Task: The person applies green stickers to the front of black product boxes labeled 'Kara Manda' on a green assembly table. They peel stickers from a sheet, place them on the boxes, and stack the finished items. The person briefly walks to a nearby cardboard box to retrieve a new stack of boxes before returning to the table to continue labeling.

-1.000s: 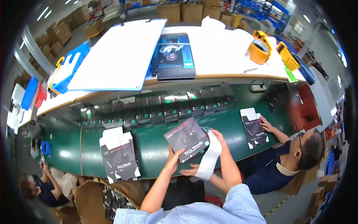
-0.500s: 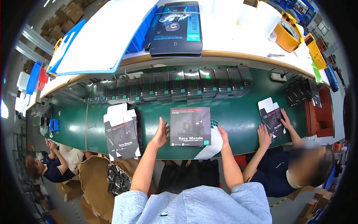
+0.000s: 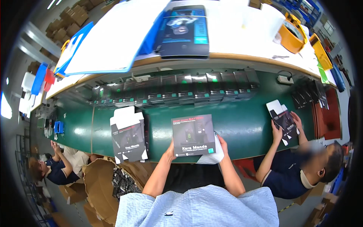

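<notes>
A square black box (image 3: 193, 132) with red and white print and a small green label at its lower right corner is in front of me at the table's near edge. At its lower left edge my left hand (image 3: 169, 152) grips it, the fingers partly hidden beneath. My right hand (image 3: 224, 146) is at the opposite side, closed on a white sheet (image 3: 214, 156) that is partly tucked behind the box. To the left, a stack of flat black cartons (image 3: 130, 140) with white flaps lies on the green table (image 3: 242, 128).
Rows of stacked small black boxes (image 3: 185, 89) line the back beneath a white shelf (image 3: 234, 41). At right a co-worker (image 3: 287, 170) holds a black carton (image 3: 284, 123). Another person (image 3: 62, 162) sits far left. A large brown carton (image 3: 99, 181) stands at lower left.
My left hand has moved in from beside the box and taken its left edge. The white sheet is now more covered by the box. The co-worker has lifted and turned their carton.
</notes>
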Action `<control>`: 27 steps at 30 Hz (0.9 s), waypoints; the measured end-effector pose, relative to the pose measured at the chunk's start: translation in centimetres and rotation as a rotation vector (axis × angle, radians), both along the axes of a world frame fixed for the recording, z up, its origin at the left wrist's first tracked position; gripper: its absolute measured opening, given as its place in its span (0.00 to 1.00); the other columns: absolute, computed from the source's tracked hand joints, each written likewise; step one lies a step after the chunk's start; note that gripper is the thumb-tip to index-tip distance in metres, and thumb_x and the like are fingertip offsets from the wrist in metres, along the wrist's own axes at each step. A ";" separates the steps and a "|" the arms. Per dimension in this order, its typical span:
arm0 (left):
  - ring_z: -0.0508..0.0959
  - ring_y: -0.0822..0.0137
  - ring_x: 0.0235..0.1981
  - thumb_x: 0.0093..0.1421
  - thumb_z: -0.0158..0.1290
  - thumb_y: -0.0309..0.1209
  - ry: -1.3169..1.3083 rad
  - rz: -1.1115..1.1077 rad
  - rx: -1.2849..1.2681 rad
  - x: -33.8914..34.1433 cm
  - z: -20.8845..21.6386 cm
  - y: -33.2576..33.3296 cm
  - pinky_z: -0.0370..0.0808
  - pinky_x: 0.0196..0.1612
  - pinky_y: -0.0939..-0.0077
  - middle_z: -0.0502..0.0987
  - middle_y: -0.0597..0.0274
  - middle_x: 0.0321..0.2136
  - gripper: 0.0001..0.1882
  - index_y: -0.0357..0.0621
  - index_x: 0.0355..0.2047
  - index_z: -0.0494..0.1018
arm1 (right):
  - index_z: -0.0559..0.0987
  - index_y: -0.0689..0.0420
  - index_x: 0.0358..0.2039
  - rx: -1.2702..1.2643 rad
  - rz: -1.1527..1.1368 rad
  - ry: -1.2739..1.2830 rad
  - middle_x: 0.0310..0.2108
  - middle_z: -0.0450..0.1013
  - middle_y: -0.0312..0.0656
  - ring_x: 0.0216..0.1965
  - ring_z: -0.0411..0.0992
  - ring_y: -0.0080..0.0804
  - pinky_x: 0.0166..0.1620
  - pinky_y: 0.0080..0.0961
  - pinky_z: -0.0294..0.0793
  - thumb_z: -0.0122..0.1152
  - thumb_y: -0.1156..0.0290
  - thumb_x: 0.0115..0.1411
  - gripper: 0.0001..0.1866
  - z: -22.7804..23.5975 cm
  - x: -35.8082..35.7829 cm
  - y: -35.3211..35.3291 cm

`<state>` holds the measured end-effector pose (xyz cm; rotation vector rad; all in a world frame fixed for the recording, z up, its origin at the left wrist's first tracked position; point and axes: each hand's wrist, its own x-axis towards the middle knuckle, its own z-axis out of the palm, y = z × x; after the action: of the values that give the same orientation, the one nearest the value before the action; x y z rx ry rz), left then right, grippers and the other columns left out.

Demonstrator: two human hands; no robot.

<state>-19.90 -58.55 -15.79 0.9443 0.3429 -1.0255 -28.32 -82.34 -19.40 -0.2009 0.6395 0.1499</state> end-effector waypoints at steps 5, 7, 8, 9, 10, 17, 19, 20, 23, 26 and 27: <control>0.70 0.63 0.50 0.62 0.33 0.58 -0.023 0.084 -0.013 -0.9 5.6 3.5 0.72 0.50 0.64 0.67 0.55 0.50 0.36 0.41 0.58 0.57 | 0.73 0.62 0.44 -0.060 0.043 -0.062 0.39 0.74 0.46 0.40 0.73 0.38 0.46 0.34 0.72 0.43 0.61 0.62 0.19 10.3 0.7 4.6; 0.73 0.64 0.46 0.63 0.37 0.53 -0.024 0.192 -0.043 -0.1 8.7 5.7 0.75 0.45 0.68 0.71 0.56 0.45 0.32 0.39 0.55 0.61 | 0.73 0.61 0.45 -0.078 0.074 -0.091 0.40 0.74 0.45 0.40 0.73 0.37 0.45 0.33 0.73 0.42 0.61 0.63 0.19 14.1 1.9 7.6; 0.73 0.64 0.45 0.63 0.37 0.53 -0.049 0.206 -0.055 0.1 10.0 7.6 0.75 0.45 0.68 0.71 0.56 0.45 0.31 0.39 0.54 0.61 | 0.73 0.61 0.45 -0.102 0.092 -0.107 0.40 0.74 0.45 0.40 0.73 0.37 0.45 0.33 0.73 0.42 0.61 0.63 0.19 15.7 2.6 9.0; 0.74 0.64 0.45 0.63 0.38 0.52 -0.068 0.213 -0.073 0.5 11.0 9.7 0.75 0.45 0.68 0.71 0.56 0.44 0.30 0.39 0.54 0.62 | 0.73 0.61 0.45 -0.125 0.090 -0.137 0.40 0.74 0.44 0.40 0.73 0.37 0.45 0.32 0.73 0.42 0.61 0.63 0.19 16.8 3.2 10.8; 0.74 0.64 0.44 0.63 0.38 0.51 -0.092 0.225 -0.077 0.9 12.0 12.1 0.75 0.44 0.68 0.72 0.55 0.44 0.30 0.39 0.54 0.62 | 0.73 0.60 0.45 -0.107 0.079 -0.130 0.39 0.74 0.44 0.39 0.73 0.37 0.44 0.32 0.73 0.43 0.61 0.63 0.18 18.2 4.0 13.0; 0.76 0.64 0.40 0.63 0.41 0.46 -0.210 0.318 -0.057 3.6 16.8 33.3 0.77 0.41 0.70 0.74 0.55 0.41 0.25 0.39 0.50 0.65 | 0.73 0.59 0.42 0.011 0.252 -0.176 0.38 0.74 0.45 0.38 0.74 0.37 0.43 0.34 0.74 0.43 0.60 0.62 0.17 19.7 9.7 32.4; 0.76 0.64 0.39 0.63 0.42 0.45 -0.235 0.353 -0.024 4.3 18.1 39.9 0.77 0.40 0.70 0.74 0.55 0.40 0.23 0.39 0.50 0.66 | 0.74 0.59 0.42 0.102 0.299 -0.134 0.37 0.75 0.45 0.37 0.74 0.38 0.42 0.35 0.74 0.44 0.59 0.62 0.18 19.4 11.1 38.9; 0.77 0.64 0.39 0.63 0.43 0.44 -0.226 0.363 -0.008 4.2 18.4 42.9 0.77 0.40 0.70 0.74 0.55 0.40 0.23 0.39 0.49 0.67 | 0.75 0.58 0.41 0.121 0.321 -0.132 0.36 0.75 0.43 0.36 0.74 0.37 0.42 0.35 0.75 0.44 0.59 0.61 0.18 19.1 11.6 42.1; 0.77 0.67 0.36 0.62 0.44 0.42 -0.190 0.407 0.060 6.3 18.0 51.2 0.78 0.36 0.72 0.75 0.58 0.37 0.22 0.37 0.48 0.68 | 0.75 0.57 0.41 0.235 0.367 -0.151 0.35 0.75 0.42 0.36 0.74 0.36 0.41 0.33 0.74 0.45 0.58 0.61 0.18 18.6 14.3 50.7; 0.77 0.68 0.35 0.62 0.45 0.42 -0.153 0.449 0.114 8.6 16.9 58.4 0.78 0.35 0.74 0.75 0.59 0.37 0.22 0.36 0.47 0.68 | 0.75 0.57 0.41 0.248 0.383 -0.109 0.35 0.75 0.41 0.35 0.74 0.35 0.41 0.32 0.74 0.45 0.57 0.62 0.18 17.0 17.0 58.5; 0.77 0.68 0.35 0.62 0.45 0.42 -0.140 0.458 0.123 9.6 16.1 60.2 0.78 0.35 0.74 0.75 0.59 0.37 0.22 0.36 0.47 0.68 | 0.75 0.57 0.41 0.241 0.387 -0.107 0.35 0.75 0.41 0.35 0.74 0.35 0.41 0.31 0.74 0.44 0.57 0.62 0.18 16.9 17.9 60.6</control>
<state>-10.33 1.68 0.29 0.9836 0.4821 -0.5217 -10.43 -21.74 -2.51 -0.0974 0.4660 0.5823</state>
